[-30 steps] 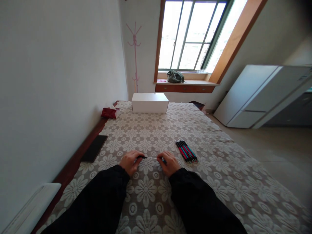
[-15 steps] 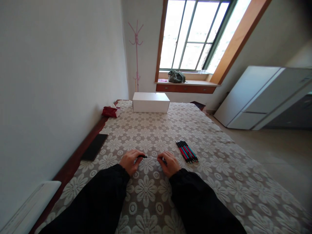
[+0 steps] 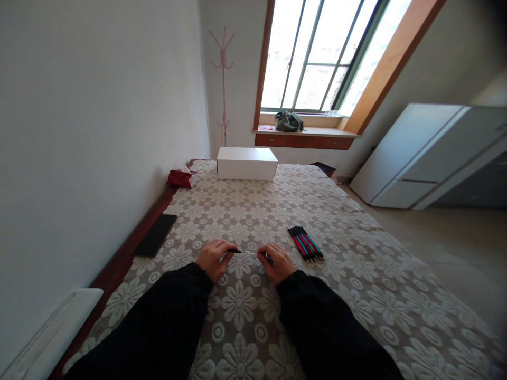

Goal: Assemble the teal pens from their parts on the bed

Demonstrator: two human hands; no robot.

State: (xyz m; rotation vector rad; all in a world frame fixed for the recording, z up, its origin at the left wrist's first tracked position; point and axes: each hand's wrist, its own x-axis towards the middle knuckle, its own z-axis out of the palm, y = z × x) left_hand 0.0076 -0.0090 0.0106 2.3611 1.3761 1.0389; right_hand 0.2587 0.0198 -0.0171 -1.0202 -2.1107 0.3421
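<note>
- A thin pen lies level between the two hands, just above the cloth, near the table's front middle.
- The left hand pinches the pen's dark end with curled fingers; the right hand is closed round the other end, which it hides.
- Both hands rest low over the cloth, black sleeves running back toward the camera.
- Just right of the right hand lies a bundle of pens, red, teal and black, side by side, apart from the hand.
- A dark flat slab, perhaps a phone, lies at the left edge, well apart from the left hand.
- Nothing lies between the hands and the bundle or the slab.
- Far across the table stands a white box; a red packet lies left of it by the wall.
- The cloth is lace with white flowers on grey-brown; a dark wood rim shows along the left.
- A white wall runs along the left; a pink coat stand stands in the corner.
- A bright window sits behind, with a grey bag on its sill.
- A white cabinet stands at right on a pale floor.
</note>
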